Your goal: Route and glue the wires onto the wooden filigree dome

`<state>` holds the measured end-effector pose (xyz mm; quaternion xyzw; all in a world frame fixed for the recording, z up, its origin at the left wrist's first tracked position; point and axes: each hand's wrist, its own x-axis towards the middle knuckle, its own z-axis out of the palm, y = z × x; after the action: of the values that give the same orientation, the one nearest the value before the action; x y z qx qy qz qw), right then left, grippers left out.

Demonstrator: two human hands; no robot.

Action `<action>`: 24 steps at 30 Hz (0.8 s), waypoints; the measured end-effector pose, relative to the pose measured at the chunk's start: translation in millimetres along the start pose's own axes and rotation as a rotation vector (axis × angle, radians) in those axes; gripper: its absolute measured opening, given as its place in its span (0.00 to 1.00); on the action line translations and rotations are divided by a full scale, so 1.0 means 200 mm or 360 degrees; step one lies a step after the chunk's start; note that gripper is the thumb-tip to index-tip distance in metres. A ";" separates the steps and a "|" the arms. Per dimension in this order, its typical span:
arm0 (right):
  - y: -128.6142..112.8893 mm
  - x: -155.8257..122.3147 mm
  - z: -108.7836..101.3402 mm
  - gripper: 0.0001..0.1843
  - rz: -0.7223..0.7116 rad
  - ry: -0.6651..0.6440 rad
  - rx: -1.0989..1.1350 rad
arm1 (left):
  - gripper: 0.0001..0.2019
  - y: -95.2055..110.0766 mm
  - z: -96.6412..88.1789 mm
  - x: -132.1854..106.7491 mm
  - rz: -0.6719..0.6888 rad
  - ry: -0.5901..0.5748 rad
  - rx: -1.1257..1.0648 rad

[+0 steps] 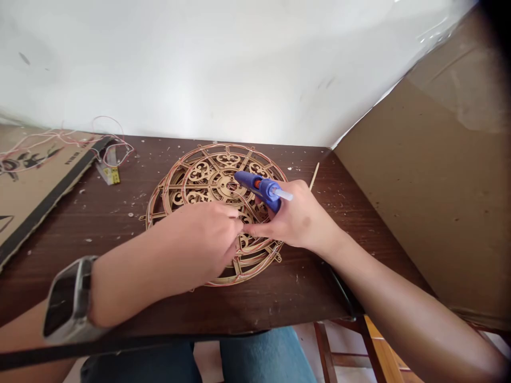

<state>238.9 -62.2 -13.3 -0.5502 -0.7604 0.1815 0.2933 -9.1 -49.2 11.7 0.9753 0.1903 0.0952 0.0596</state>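
Observation:
A round, openwork gold-brown frame with scroll ornaments lies flat on the dark table. Thin red and pale wires run around its rings and across its lower right part. My right hand is closed around a blue glue gun, with a clear glue stick poking out of its back end. The gun's nose points left over the frame's centre. Over the lower part of the frame, my left hand has its fingers pinched together, and the right thumb meets them. Whatever those fingertips pinch is hidden.
On the left lies a piece of printed cardboard with tangled pink wires and a small yellow-labelled item. A thin wooden stick rests behind my right hand. Cardboard walls the right side; white crumbs dot the table.

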 end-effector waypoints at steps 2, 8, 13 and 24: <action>0.00 0.00 0.00 0.23 0.0007 0.0001 0.0013 | 0.07 0.03 0.02 0.00 0.0101 0.0007 0.0224; 0.01 0.02 0.00 0.25 0.0018 -0.0058 0.0071 | 0.13 0.03 0.15 0.00 -0.0236 0.0327 0.0080; -0.01 0.03 0.00 0.30 0.0167 -0.0152 0.0012 | 0.12 0.04 0.12 0.01 -0.0768 0.0359 -0.0592; -0.03 0.04 0.04 0.28 0.0186 -0.0215 -0.0025 | 0.04 0.17 0.09 0.08 -0.1656 0.0381 -0.0475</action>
<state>227.0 -56.6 -13.5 -0.5823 -0.7465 0.2292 0.2261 21.1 -75.9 2.7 0.7160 0.6369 0.1892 0.2142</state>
